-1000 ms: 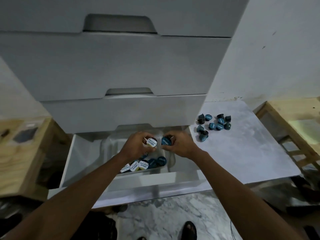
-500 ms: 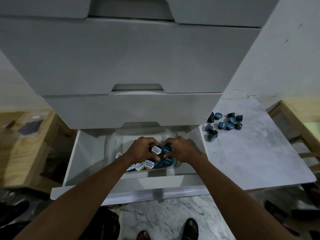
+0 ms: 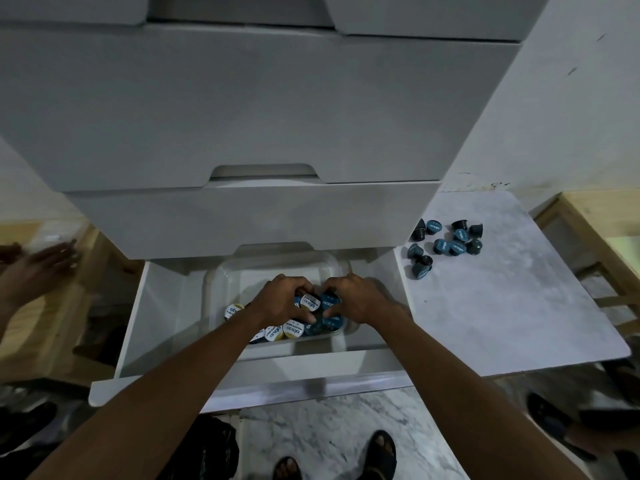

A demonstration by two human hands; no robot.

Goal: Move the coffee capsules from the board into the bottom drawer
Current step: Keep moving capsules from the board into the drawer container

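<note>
The white bottom drawer (image 3: pixel 166 327) stands pulled out, with a clear plastic tub (image 3: pixel 221 282) inside it. Several coffee capsules (image 3: pixel 292 330) with white or blue lids lie in the tub's near end. My left hand (image 3: pixel 282 299) holds a white-lidded capsule (image 3: pixel 310 302) low in the tub. Beside it, my right hand (image 3: pixel 358 297) holds a blue-lidded capsule (image 3: pixel 329 302), touching the pile. On the pale marble board (image 3: pixel 512 292) to the right, several dark blue capsules (image 3: pixel 446 244) lie clustered near its far left corner.
Closed white drawers (image 3: pixel 242 216) overhang the open one. Wooden frames stand at far left (image 3: pixel 45 327) and far right (image 3: pixel 588 220). Another person's hand (image 3: pixel 38 268) shows at the left edge. My sandalled feet (image 3: pixel 381 455) rest on the marble floor below.
Both hands have lowered from above the tub down onto the capsule pile, each with its capsule. A blurred hand of another person has appeared at the left edge.
</note>
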